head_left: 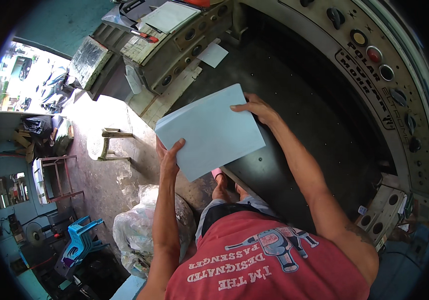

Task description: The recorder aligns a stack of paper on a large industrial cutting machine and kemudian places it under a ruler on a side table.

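Between my two hands I hold a stack of pale blue-white paper (212, 132), tilted, above the front edge of a dark machine table (294, 100). My left hand (168, 154) grips its lower left corner, thumb on top and fingers beneath. At the upper right edge my right hand (258, 109) pinches the stack the same way, its fingers mostly hidden underneath. Several sheet edges show along the stack's upper left side.
A control panel (374, 65) with knobs and a red button curves along the right. A loose white sheet (213, 54) lies on the table's far left. Left on the floor are a stool (109, 144), a full plastic sack (142, 225) and stacked blue plastic chairs (80, 240).
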Tool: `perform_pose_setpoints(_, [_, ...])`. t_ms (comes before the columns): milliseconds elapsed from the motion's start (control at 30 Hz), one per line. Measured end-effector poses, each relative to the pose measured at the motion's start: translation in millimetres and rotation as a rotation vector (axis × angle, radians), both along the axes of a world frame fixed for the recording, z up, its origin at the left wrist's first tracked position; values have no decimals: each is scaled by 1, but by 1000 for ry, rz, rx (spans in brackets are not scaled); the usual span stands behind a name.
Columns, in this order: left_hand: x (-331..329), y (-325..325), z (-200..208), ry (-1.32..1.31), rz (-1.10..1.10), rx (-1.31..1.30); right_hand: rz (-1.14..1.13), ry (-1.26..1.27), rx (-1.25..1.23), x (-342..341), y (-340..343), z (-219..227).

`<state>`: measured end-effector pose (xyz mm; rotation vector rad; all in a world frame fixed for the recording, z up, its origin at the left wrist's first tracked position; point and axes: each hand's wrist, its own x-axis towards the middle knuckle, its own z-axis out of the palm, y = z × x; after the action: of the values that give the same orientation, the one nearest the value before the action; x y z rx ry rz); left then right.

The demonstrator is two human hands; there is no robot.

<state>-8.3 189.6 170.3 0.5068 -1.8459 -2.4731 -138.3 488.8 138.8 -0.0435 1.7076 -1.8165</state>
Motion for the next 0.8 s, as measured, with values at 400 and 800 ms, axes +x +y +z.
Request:
perform_pose_setpoints(400, [-65,30,24,326,-486,-204,-735,423,-30,140,49,67])
perform_pose_setpoints(800, [-103,85,-9,534,-758,-308,-967,672,159,190,70,19])
